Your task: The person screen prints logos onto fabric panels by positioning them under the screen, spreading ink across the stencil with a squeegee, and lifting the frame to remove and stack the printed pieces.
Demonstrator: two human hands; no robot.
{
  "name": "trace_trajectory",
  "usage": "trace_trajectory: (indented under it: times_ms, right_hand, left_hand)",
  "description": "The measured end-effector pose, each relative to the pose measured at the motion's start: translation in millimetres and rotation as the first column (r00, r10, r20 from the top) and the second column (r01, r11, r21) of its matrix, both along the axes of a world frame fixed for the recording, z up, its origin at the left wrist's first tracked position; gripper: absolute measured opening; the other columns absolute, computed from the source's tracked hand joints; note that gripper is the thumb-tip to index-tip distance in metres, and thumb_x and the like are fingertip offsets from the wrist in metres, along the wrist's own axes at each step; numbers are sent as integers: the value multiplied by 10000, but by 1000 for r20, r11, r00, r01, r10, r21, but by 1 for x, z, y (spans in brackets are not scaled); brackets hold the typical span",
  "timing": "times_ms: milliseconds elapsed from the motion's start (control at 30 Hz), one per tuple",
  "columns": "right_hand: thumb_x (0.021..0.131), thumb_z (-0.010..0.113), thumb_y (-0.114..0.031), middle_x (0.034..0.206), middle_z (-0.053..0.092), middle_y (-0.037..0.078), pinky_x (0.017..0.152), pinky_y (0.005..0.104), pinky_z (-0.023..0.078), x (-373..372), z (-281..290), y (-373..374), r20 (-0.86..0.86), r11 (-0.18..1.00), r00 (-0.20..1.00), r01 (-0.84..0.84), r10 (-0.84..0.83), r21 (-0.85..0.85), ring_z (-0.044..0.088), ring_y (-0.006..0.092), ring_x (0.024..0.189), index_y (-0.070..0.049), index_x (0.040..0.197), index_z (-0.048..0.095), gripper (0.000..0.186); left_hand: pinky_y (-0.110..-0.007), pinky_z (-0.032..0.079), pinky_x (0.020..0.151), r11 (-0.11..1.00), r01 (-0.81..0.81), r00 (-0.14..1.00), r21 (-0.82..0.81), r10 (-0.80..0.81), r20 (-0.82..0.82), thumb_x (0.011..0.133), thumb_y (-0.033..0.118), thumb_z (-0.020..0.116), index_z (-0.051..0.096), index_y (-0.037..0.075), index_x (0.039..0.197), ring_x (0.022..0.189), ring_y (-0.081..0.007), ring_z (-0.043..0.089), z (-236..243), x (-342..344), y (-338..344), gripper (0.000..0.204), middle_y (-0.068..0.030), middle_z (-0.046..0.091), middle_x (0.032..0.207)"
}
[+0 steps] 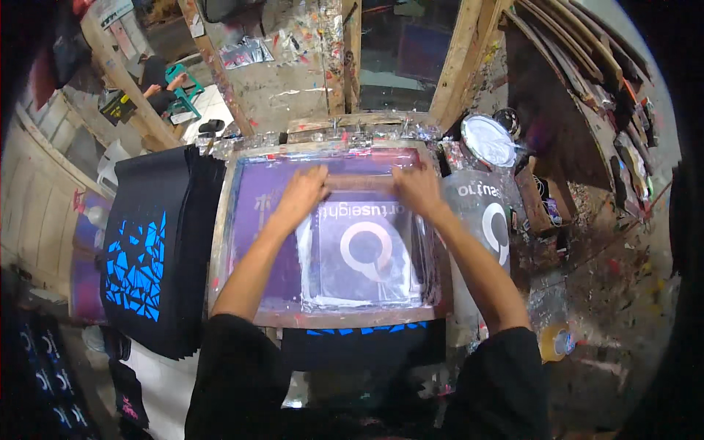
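Observation:
Both my arms reach across a wood-edged printing screen [337, 320] with purple mesh. At its far end a squeegee [359, 181] with a brownish wooden handle lies crosswise. My left hand [311, 189] is closed around its left end and my right hand [419, 192] around its right end; both are slightly blurred. Nearer to me the mesh has a pale window with a ring-shaped design [367, 253] and lettering, bordered by white ink smears. Black fabric [367, 353] with blue shard shapes sticks out under the screen's near edge.
A thick stack of black fabric pieces [150, 191] with blue shard prints stands left. On the right are a grey sheet [477, 209] with a ring design, a tub of white ink [489, 139], a cardboard box [546, 213] and a tape roll [556, 343]. A person [158, 84] sits far left.

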State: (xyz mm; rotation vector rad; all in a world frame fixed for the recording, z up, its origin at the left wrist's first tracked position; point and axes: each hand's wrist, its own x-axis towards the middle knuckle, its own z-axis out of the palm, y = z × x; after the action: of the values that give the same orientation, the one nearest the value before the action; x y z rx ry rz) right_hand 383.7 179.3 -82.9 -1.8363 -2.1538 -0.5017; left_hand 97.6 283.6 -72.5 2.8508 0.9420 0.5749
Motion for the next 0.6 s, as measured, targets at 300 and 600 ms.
trace_trajectory:
  times_ms: [300, 600]
  right_hand:
    - [912, 641, -321, 728, 690, 128, 961, 553, 432, 9, 13, 26, 50, 986, 995, -74, 82, -150, 700, 339, 702, -97, 1058, 591, 272]
    - [815, 723, -335, 769, 679, 127, 726, 455, 515, -19, 18, -65, -100, 971, 995, -38, 15, -236, 692, 334, 721, -81, 980, 583, 333]
  left_hand:
    - [-538, 500, 762, 978, -55, 992, -203, 76, 99, 823, 138, 751, 498, -9, 1017, 920, -454, 638, 19, -2, 3, 351, -245, 633, 967]
    - [-494, 491, 714, 981, -34, 981, -191, 69, 180, 766, 165, 809, 516, -1, 948, 858, -423, 628, 6, -19, -77, 383, -219, 628, 887]
